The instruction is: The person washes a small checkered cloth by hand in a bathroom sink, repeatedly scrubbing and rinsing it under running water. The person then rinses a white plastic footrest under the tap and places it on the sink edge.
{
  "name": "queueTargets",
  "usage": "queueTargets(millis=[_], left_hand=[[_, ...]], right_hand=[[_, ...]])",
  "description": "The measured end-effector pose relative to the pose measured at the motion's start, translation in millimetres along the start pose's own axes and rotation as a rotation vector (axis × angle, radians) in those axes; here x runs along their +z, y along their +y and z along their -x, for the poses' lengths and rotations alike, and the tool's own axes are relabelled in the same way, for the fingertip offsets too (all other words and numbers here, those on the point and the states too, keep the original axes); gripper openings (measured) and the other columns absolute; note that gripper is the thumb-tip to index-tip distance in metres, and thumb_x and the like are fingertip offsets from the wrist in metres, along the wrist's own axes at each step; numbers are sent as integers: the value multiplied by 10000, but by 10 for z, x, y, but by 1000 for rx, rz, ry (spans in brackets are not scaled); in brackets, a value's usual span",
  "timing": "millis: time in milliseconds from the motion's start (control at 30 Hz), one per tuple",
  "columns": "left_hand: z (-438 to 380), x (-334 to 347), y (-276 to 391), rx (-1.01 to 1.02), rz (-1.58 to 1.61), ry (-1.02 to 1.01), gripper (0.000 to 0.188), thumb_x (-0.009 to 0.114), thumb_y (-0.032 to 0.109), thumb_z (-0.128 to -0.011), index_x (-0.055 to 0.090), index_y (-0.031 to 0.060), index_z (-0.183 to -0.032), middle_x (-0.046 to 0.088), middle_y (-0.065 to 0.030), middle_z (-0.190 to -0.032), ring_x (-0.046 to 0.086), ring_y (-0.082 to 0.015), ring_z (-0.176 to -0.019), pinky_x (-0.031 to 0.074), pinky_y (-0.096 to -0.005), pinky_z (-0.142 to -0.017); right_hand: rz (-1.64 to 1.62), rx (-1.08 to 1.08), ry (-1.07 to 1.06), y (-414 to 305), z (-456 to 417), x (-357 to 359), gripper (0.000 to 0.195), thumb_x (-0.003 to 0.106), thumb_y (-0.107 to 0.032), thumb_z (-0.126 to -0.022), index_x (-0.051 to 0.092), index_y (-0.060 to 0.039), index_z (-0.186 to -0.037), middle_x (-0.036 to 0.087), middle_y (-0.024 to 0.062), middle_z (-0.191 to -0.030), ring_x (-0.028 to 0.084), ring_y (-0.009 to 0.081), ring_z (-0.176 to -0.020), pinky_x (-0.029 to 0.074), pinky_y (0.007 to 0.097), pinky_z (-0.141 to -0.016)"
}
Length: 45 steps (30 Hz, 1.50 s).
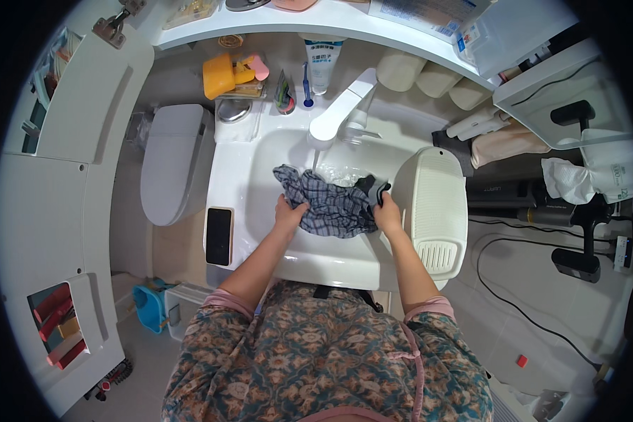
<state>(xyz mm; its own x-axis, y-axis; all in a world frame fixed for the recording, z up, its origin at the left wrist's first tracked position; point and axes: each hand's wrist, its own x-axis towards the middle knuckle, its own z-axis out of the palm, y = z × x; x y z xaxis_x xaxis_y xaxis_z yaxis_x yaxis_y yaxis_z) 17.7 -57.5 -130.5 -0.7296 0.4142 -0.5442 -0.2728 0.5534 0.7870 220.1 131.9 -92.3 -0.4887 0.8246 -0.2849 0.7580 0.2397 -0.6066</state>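
Note:
A wet plaid cloth garment [335, 205] with a dark waistband-like edge is spread between my two hands over the white washbasin [264, 153]. My left hand [291, 212] grips its left part, thumb on top. At the other end, my right hand [388, 212] is closed on the dark and grey edge. From the white faucet [329, 121] a thin stream of water runs down just behind the cloth, and water ripples in the bowl there. The fingertips of both hands are partly hidden by the fabric.
A cream plastic washboard [438, 205] stands against the basin's right side. A smartphone [219, 236] lies on the left rim. Behind the basin are a toothpaste tube [322, 66], a blue toothbrush [307, 87] and a soap dish [234, 109]. A shelf [295, 29] overhangs the back.

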Motion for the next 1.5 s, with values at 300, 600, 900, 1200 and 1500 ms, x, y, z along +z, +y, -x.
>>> queueTargets(millis=[300,600,900,1200,1500], left_hand=[[-11,101,39,-119,219,-241,742,689,112,-761,333,-21,-1398,481,-195,-1335,536,-285,-1178,452,-380,-985],[-324,40,-689,21,-58,-295,573,617,75,-813,403,-45,-1331,579,-138,-1243,582,-223,-1099,465,-333,-952],[70,-105,-73,71,-140,-194,711,705,319,-776,422,-73,-1297,588,-253,-1209,578,-343,-1129,454,-377,-952],[170,-189,8,238,-340,112,697,693,324,-768,427,54,-1353,486,-222,-1304,493,-363,-1184,383,-433,-1022],[196,-154,-100,340,-430,61,609,686,327,-771,505,78,-1297,481,-184,-1316,403,-348,-1263,291,-454,-1080]], right_hand=[[-357,-126,268,-138,63,75,390,534,-32,-840,539,19,-1227,658,190,-1003,644,300,-914,498,376,-797],[-294,-211,209,-497,217,-266,554,578,-17,-806,433,44,-1337,542,201,-1217,538,302,-1118,420,365,-969],[-111,-288,84,-287,234,-99,402,626,-67,-790,582,-37,-1188,510,193,-1292,500,386,-1175,411,423,-1004],[-369,-348,137,-729,50,-388,220,548,0,-860,601,-23,-1073,576,129,-1114,624,231,-920,525,304,-726],[-382,-433,290,-1170,-98,-636,293,525,-9,-877,543,-27,-1169,534,114,-1180,596,201,-925,512,294,-688]])
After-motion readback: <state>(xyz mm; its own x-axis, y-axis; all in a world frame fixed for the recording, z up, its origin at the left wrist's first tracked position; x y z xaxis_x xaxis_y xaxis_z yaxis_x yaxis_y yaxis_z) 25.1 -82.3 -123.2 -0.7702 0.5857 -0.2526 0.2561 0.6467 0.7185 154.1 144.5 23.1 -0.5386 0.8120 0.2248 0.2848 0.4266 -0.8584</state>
